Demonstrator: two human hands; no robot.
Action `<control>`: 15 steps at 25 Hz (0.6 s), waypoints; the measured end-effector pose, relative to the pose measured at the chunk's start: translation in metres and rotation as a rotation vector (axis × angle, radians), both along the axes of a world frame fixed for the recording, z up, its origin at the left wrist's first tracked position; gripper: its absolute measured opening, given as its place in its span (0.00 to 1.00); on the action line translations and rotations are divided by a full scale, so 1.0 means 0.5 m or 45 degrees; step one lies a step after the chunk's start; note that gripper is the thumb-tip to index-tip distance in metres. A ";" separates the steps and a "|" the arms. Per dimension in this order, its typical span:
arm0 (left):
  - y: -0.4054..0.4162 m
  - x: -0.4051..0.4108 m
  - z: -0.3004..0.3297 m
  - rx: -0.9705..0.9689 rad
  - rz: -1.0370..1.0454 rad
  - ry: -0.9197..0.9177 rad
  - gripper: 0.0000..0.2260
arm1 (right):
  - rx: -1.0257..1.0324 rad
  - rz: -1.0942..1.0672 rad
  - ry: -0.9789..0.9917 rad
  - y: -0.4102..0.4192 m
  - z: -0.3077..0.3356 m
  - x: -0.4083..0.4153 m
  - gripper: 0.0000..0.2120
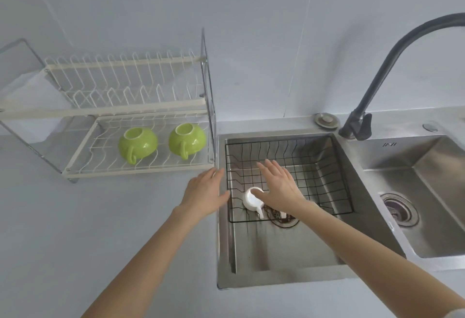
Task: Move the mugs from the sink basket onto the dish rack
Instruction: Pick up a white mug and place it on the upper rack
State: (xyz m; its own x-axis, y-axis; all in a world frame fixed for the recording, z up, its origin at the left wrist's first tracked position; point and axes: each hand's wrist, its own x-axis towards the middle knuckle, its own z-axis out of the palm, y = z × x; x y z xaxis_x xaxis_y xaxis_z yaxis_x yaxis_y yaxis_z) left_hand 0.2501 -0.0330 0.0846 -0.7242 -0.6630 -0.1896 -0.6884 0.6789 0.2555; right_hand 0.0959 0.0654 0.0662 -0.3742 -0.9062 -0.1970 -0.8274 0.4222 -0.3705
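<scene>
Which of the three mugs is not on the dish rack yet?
The white mug, upside down in the sink basket; both green mugs sit on the rack's lower shelf.

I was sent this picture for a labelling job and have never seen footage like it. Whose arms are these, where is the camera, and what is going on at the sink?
There is no machine here. A person wears a wide-angle camera on the head, looking forward and down, so the two bare arms are their own.

The left hand is open and empty, over the counter at the sink's left edge. The right hand is open, reaching down to a white mug that lies upside down in the black wire basket inside the sink. Nothing is held yet.

To the left stands a dish rack. Two green mugs sit upside down on its lower shelf. At right are a dark faucet and a second basin.
</scene>
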 end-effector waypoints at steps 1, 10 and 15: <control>0.014 -0.025 -0.005 0.012 0.005 -0.005 0.28 | 0.007 -0.007 -0.014 0.017 -0.005 -0.025 0.34; 0.086 -0.181 -0.085 0.140 -0.003 -0.074 0.29 | 0.090 -0.073 -0.132 0.099 -0.063 -0.170 0.34; 0.077 -0.229 -0.126 0.225 0.005 -0.125 0.31 | 0.091 -0.127 -0.276 0.094 -0.097 -0.211 0.33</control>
